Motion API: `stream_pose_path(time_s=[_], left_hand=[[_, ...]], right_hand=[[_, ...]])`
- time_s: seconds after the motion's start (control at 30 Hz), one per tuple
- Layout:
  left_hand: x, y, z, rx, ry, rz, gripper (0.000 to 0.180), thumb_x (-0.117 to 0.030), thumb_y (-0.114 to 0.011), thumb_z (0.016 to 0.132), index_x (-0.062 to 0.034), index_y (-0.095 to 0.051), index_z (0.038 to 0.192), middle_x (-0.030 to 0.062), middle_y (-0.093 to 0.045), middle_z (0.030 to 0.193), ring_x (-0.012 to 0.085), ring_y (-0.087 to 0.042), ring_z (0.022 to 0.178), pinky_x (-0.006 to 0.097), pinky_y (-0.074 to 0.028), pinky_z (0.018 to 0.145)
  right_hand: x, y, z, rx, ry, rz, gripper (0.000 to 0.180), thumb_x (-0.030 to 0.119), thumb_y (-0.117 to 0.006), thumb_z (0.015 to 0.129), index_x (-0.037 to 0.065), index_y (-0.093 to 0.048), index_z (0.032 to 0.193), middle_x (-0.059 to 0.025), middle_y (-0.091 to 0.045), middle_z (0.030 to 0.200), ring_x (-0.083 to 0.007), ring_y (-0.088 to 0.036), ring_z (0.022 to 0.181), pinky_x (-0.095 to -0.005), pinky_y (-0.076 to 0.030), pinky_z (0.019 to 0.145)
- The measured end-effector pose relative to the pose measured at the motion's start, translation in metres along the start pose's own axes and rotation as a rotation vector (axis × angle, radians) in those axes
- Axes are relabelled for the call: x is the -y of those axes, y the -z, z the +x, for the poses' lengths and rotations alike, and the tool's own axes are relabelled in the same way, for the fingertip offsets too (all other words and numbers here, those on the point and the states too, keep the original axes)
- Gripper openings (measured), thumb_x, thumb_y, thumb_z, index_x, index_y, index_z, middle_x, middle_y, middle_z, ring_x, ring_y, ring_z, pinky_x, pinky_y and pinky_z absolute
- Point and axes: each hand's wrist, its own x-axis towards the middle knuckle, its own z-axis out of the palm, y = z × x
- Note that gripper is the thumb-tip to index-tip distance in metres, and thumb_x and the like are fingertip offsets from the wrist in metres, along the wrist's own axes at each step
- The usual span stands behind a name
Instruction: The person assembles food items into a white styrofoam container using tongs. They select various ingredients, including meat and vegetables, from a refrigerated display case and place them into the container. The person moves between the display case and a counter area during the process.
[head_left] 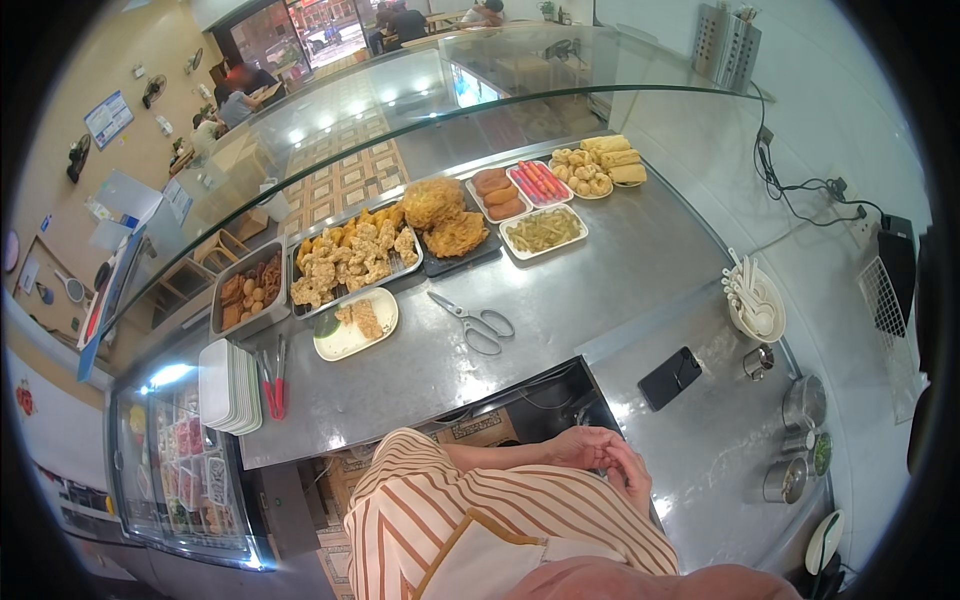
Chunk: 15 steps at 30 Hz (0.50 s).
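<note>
My left hand [583, 447] and my right hand [628, 475] meet above my lap, at the inner edge of the steel counter. Their fingers are curled and drawn together, touching one another; no object shows in either. On the counter ahead lie grey metal scissors [482, 328] with the blades partly spread. Left of them, an oval cream plate [333, 347] carries a piece of fried food [360, 320]. Nearest on the right is a black phone [670, 379], lying flat and apart from my hands.
Fried chicken pieces [345, 260], large fried cutlets [435, 215] and braised food [250, 290] line the glass guard [420, 118]. Stacked plates [230, 385] and red-handled tongs [274, 380] stand left. At right are a bowl of white spoons [755, 305] and metal canisters [803, 402].
</note>
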Motion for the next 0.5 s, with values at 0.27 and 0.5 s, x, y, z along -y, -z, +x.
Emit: stream_pose_path(time_s=[0.27, 0.5], left_hand=[[-0.0002, 0.0063, 0.0013, -0.061, 0.017, -0.020, 0.021, -0.018, -0.055, 0.088, -0.0042, -0.057, 0.103, 0.0061, -0.058, 0.101, 0.0158, -0.056, 0.095, 0.031, -0.044, 0.086], [-0.0007, -0.0008, 0.0021, -0.008, -0.010, -0.010, 0.024, -0.020, -0.051, 0.091, -0.0018, -0.055, 0.106, 0.0081, -0.057, 0.106, 0.0166, -0.055, 0.097, 0.030, -0.044, 0.087]], right_hand=[[-0.0066, 0.0025, -0.0013, 0.028, -0.009, -0.025, 0.034, -0.005, -0.054, 0.073, 0.004, -0.060, 0.105, -0.0114, -0.058, 0.113, -0.0250, -0.057, 0.089, -0.0309, -0.046, 0.076], [-0.0108, 0.0014, -0.0030, -0.006, -0.036, 0.004, 0.032, -0.004, -0.054, 0.073, 0.005, -0.060, 0.104, -0.0114, -0.059, 0.112, -0.0257, -0.057, 0.087, -0.0320, -0.046, 0.076]])
